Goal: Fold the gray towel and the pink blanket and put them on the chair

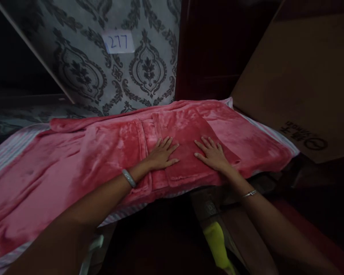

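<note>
A pink plush blanket (57,164) is spread over a long low surface. On its middle lies a flat, folded piece of darker pink plush (186,131), roughly rectangular; I cannot tell whether it is part of the blanket or separate. My left hand (163,154) rests palm down at its left edge, fingers apart. Across from it, my right hand (212,152) lies flat on the right half, fingers spread. Neither hand grips anything. Left of my left hand is another folded plush panel (114,149), with a narrow gap between the two.
A large cardboard box (301,84) leans at the right. Behind the blanket are a patterned wall (114,80) with a paper label (119,41) reading 277, and a dark red panel (209,49). Something yellow-green (216,244) is below the front edge.
</note>
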Demonstrator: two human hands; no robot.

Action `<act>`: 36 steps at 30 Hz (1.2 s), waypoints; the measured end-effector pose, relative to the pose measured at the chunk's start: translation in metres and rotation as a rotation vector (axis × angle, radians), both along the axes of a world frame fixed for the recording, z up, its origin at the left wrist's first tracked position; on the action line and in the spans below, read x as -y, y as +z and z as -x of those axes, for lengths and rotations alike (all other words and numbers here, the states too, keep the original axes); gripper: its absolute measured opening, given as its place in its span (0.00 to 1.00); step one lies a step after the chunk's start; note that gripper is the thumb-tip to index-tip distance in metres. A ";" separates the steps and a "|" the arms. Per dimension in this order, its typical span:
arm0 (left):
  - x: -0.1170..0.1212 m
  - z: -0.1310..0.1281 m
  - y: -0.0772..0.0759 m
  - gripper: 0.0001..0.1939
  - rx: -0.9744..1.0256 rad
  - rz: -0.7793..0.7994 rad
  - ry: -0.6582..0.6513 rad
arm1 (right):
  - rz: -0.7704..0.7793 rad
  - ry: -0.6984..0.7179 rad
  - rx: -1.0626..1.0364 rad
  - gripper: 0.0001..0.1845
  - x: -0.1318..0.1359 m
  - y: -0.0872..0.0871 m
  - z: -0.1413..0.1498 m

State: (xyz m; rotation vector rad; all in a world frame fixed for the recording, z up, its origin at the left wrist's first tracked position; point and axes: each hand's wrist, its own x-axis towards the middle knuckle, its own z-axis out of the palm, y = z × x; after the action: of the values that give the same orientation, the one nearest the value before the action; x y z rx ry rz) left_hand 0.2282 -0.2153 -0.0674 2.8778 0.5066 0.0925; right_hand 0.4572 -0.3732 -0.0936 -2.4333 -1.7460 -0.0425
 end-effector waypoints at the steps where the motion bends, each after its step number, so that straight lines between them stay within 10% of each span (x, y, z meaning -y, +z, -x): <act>1: -0.001 0.000 0.000 0.39 0.004 0.003 -0.004 | 0.012 0.005 -0.016 0.34 -0.001 0.002 -0.003; 13: 0.019 0.032 0.032 0.40 -0.017 0.048 -0.144 | -0.179 -0.373 -0.512 0.36 0.004 0.029 -0.069; 23: 0.033 0.050 -0.001 0.38 -0.025 0.055 -0.162 | -0.226 -0.326 -0.896 0.24 0.005 0.029 -0.085; 30: 0.027 0.048 0.004 0.33 0.048 0.136 -0.162 | -0.350 -0.356 -0.522 0.22 0.009 0.032 -0.064; 36: 0.018 0.048 0.006 0.28 0.172 0.145 -0.239 | -0.607 0.059 -0.231 0.17 0.041 0.010 -0.006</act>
State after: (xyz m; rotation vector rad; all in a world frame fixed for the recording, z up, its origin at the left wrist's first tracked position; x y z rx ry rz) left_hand 0.1803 -0.2337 -0.0610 2.7311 0.1304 0.2501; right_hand 0.4630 -0.4143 -0.0834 -1.8682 -1.4361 -0.2370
